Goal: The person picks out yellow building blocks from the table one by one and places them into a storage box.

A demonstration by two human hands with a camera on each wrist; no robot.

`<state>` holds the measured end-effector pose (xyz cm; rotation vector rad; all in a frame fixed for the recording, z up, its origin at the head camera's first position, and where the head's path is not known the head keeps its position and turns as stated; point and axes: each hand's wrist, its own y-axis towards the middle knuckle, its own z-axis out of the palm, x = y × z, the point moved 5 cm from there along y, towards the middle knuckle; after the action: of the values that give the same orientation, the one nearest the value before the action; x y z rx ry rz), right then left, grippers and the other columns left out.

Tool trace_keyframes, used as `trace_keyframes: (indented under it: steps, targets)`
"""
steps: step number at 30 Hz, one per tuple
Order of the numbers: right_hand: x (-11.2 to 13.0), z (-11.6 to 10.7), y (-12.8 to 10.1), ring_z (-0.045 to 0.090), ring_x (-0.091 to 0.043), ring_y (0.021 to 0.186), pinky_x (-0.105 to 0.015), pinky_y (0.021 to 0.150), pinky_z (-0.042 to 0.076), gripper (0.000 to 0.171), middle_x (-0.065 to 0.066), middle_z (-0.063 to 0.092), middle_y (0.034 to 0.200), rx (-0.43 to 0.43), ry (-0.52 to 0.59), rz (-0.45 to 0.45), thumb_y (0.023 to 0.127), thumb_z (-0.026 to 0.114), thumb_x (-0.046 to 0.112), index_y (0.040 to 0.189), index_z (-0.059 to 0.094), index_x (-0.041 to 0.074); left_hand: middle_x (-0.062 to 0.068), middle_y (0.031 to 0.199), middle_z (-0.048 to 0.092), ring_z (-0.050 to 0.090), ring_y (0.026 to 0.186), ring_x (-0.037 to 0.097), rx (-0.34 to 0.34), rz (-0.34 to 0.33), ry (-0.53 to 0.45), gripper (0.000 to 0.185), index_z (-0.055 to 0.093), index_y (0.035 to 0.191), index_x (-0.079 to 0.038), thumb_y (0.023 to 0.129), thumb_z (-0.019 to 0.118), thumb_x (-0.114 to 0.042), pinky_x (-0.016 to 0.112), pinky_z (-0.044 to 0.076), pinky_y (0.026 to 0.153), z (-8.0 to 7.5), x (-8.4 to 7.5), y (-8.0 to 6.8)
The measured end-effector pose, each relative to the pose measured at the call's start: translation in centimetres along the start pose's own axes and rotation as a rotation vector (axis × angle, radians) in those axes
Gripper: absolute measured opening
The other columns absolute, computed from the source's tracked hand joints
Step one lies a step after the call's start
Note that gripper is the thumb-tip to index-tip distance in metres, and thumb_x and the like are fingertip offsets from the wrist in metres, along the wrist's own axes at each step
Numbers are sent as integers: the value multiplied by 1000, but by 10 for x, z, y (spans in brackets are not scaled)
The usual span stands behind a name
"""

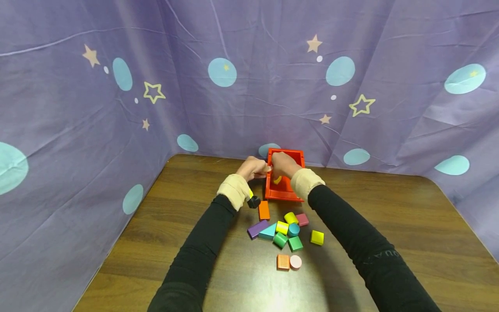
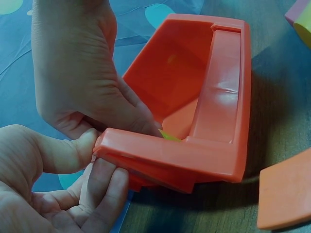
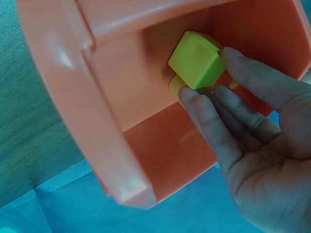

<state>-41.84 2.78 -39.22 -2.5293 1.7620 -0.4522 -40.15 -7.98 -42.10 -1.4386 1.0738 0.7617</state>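
A red plastic bin (image 1: pixel 284 196) stands near the back of the table. My left hand (image 1: pixel 253 168) pinches the bin's rim (image 2: pixel 165 150) between thumb and fingers. Inside the bin, my right hand (image 3: pixel 262 131) holds a yellow cube (image 3: pixel 197 60) between its thumb and fingertips. Just under that cube, partly hidden by the fingers, a second yellow piece (image 3: pixel 174 86) shows. From the left wrist, only a yellow-green corner (image 2: pixel 168 136) is visible past the rim.
An orange block (image 1: pixel 264 210) lies in front of the bin. Nearer are a purple block (image 1: pixel 258 229), a teal triangle (image 1: pixel 268 232), a green cube (image 1: pixel 295 243), a yellow cube (image 1: pixel 317 237) and several others. A patterned purple cloth (image 1: pixel 249 108) hangs behind the table.
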Motion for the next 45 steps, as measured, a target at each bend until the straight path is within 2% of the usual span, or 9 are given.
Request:
trace_keyframes:
  steps: [8,15,22,26,30,33,36,42,45]
  targets:
    - [-1,-8,-6,50,-22,79,-35,77,57,22,-7,63,86,-15,-30,-10,73,89,6,85,71,1,1,72,57,58,68,13,-6,32,51,22,63,68,-6,88,68,1,42,60,99,0,2,0]
    - [-2,-24,-12,55,-23,79,-38,78,58,21,-8,65,82,-70,-74,-47,74,86,6,76,66,3,-1,65,58,58,66,11,11,9,9,20,64,73,-6,91,71,-3,41,58,103,2,0,1]
    - [0,-37,-17,53,-24,72,-34,67,52,23,-3,54,67,-105,-46,-100,70,80,0,66,59,5,0,69,61,60,66,10,-12,-6,20,17,66,76,-4,91,72,-3,36,60,98,1,1,2]
    - [2,-43,-20,54,-23,72,-32,65,51,24,-1,54,68,-118,-47,-122,71,82,1,68,59,7,1,71,60,59,68,12,-20,-5,40,10,70,80,-1,90,71,-2,34,62,93,2,2,3]
    - [6,-49,-27,53,-21,71,-31,61,49,25,-1,53,68,-128,-52,-135,73,81,1,67,59,9,2,73,61,62,70,13,-22,-4,46,8,72,81,1,89,70,0,29,64,80,1,2,6]
    - [11,-56,-36,50,-21,68,-30,58,45,24,1,51,66,-153,-56,-172,72,77,-2,65,57,9,4,77,63,63,74,15,-10,-4,30,5,72,86,3,90,71,-1,32,64,87,2,1,5]
    - [15,-61,-44,48,-21,67,-30,58,44,23,2,50,63,-186,-52,-220,70,76,-3,63,58,9,5,82,62,62,74,14,-1,1,10,5,69,90,4,90,71,-1,38,60,99,3,0,2]
    - [23,-65,-66,54,-21,68,-34,63,52,15,-2,59,69,-233,-32,-287,74,84,3,73,69,5,2,77,62,61,68,13,-1,0,-7,6,67,89,3,90,72,0,41,58,102,2,-1,0]
    - [28,-64,-79,60,-21,72,-35,67,56,15,-5,65,75,-237,-23,-322,76,86,5,81,72,3,2,72,62,61,67,13,2,-3,-4,14,66,79,-1,91,73,-2,42,57,103,2,-1,0]
